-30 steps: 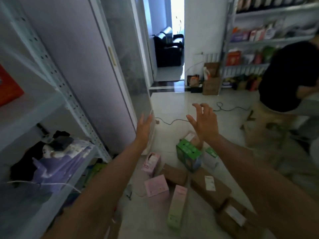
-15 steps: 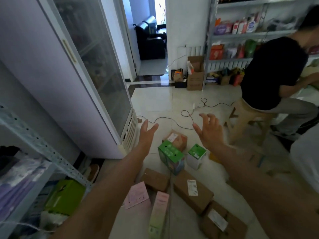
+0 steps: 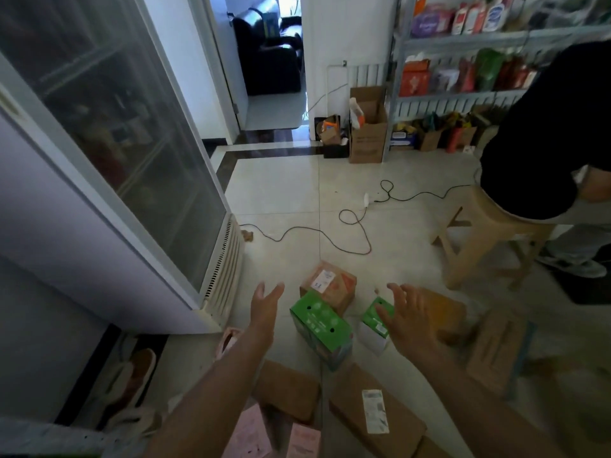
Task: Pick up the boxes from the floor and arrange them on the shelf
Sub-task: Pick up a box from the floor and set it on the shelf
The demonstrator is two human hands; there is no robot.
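While both arms stretch out over the floor, the left hand (image 3: 264, 309) and right hand (image 3: 406, 320) hold nothing, fingers spread and relaxed, palms roughly facing each other. Down between them on the tiles is the big green box (image 3: 319, 323). The right hand partly covers a smaller green-topped box (image 3: 372, 322) just to its right. Just past those, farther out, sits a brown cardboard box (image 3: 330, 282) with a white label. Nearer, there's a plain brown parcel (image 3: 287, 390), a labelled brown parcel (image 3: 373, 413) to its right, and pink boxes (image 3: 302, 441) at the bottom edge. Glass-door cooler (image 3: 115, 143) on the left, black cable (image 3: 330, 234) across the far floor, a person in a black top (image 3: 545, 127) on a stool (image 3: 489, 226) at right, stocked metal shelf (image 3: 463, 38) far right.
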